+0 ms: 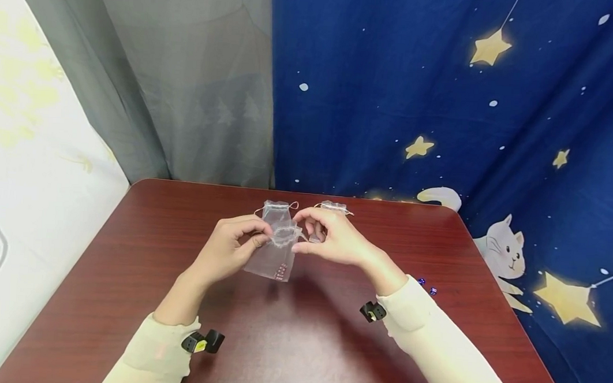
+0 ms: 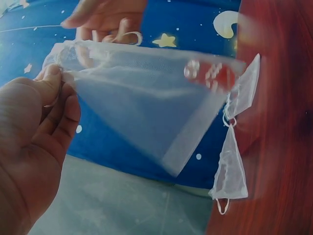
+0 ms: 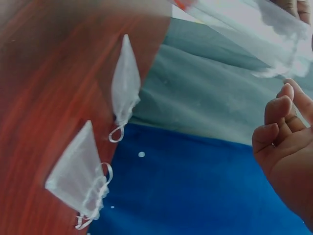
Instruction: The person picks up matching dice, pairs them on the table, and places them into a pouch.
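A see-through white bag [image 1: 267, 260] is held up over the table [image 1: 143, 223], in front of the person. Its wide mouth is at the top, between the two hands. Down in one bottom corner of the bag are some small red bits [image 1: 281, 271] with pale dots on them.

The left hand [image 1: 233, 246] pinches the edge of the bag's mouth between its thumb and fingers. The right hand [image 1: 332, 236] is at the other side of the mouth. Its thumb and first finger are spread apart, and the other fingers are curled in. I cannot tell if those fingers hold the bag's string.

Two more white bags lie on the table, near its far edge. One small bag [image 3: 126, 81] is behind the held bag, and the other bag [image 3: 78, 171] is partly hidden behind the right hand in the head view. Both have white string loops at the top.

Two shiny blue bits [image 1: 427, 286] sit on the table, close to the right sleeve [image 1: 434, 331]. Both sleeves are cream, and a little black box [image 1: 373, 312] is at the right cuff. Past the table hangs a blue curtain [image 1: 358, 101] with yellow stars and a white cat [image 1: 503, 251]. Next to it is a grey curtain [image 1: 204, 64].
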Motion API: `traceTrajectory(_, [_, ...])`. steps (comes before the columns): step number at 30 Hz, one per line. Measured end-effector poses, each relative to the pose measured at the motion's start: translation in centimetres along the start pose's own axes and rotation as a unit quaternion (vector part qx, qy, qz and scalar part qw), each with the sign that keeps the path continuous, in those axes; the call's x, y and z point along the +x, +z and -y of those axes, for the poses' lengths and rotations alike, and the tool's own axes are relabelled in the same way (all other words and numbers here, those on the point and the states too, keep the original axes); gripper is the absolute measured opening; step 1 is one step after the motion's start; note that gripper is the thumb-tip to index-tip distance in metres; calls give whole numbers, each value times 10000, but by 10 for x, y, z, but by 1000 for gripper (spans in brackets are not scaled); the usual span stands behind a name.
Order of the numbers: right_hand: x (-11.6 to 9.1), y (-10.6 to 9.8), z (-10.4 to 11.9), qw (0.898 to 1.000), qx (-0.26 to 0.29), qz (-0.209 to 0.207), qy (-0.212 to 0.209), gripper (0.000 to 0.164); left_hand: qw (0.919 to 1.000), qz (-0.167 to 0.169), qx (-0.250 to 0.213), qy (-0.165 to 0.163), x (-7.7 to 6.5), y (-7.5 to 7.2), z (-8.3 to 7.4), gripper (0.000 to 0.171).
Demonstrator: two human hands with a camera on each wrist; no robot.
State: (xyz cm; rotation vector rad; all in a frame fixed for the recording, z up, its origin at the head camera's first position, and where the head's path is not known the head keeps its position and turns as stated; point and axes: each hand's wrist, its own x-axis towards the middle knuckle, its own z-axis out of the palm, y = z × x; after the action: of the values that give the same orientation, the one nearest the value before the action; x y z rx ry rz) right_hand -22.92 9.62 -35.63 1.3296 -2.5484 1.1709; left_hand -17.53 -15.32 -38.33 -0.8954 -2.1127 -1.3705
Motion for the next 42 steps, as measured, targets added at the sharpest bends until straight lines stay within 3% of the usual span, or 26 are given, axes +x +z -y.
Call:
traceTrajectory(5, [-3,10,-10,9996,-122,194,-142,29,9999,-19,-132,29,-1,-1,1,23])
traceTrajectory(10, [-4,12,-11,9994,-185,-73,-278,4,9998,-64,-185,-6,-2,-4,3,17])
traceTrajectory(15, [-6,8,-12,9976,-311,-499,-377,5,9994,-328,-2,-52,-3,-10,6,16])
traceTrajectory(23, [-11,-2,-18,9872,-660,-1043,-1013,7,9961,-830,262,-174,-4,-18,10,22])
traceTrajectory(37, [-12,-8,-30,9808,-908,-1222,-1218,5,9882,-1360,545,-440,-12,-41,20,20])
traceTrajectory(42, [-7,-3,-35,9817,-941,-1179,-1159,5,9866,-1452,627,-392,-7,-45,0,19])
